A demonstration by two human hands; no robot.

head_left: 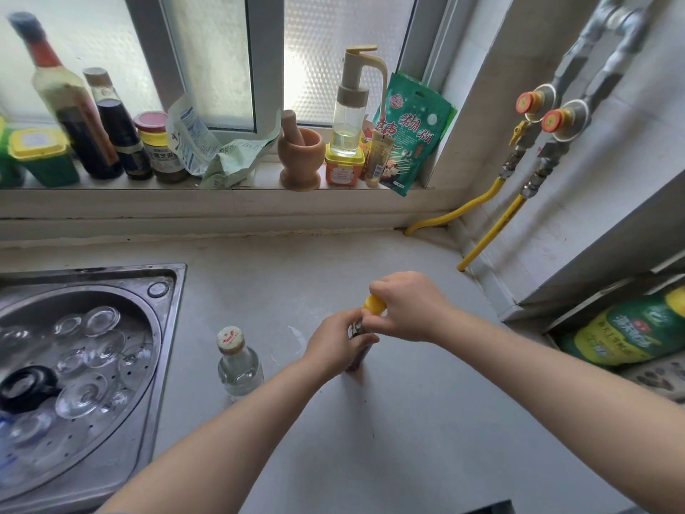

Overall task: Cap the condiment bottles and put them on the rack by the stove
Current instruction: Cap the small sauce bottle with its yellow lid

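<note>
1. Condiment bottle (356, 356): dark contents, upright on the grey countertop (389, 421), mid-counter, mostly hidden by both hands.
2. Yellow cap (373, 304): at the bottle's top; whether fully seated cannot be told.
3. Left hand (335, 345): fingers curled round the bottle's body, holding it.
4. Right hand (409, 307): fingers curled over the yellow cap, gripping it from above.
5. Clear glass bottle (239, 365): upright, red-and-white star cap on, near the left forearm, between the held bottle and the sink.
6. Steel sink (163, 365): at the counter's left edge; holds a perforated tray with upturned clear glasses (87, 358) and a black lid (27, 387).
7. Open counter lies behind the hands as far as the wall below the sill, and in front of them.
8. Windowsill (259, 179): dark sauce bottles (92, 120), jars, crumpled bags, wooden mortar and pestle (299, 152), pump oil bottle (350, 113), green packet (411, 135).
9. Right wall: two gas valves (545, 113) with yellow hoses (489, 231) reaching the counter's back corner.
10. Green-and-yellow bag (630, 328): in a recess at the right edge.
</note>
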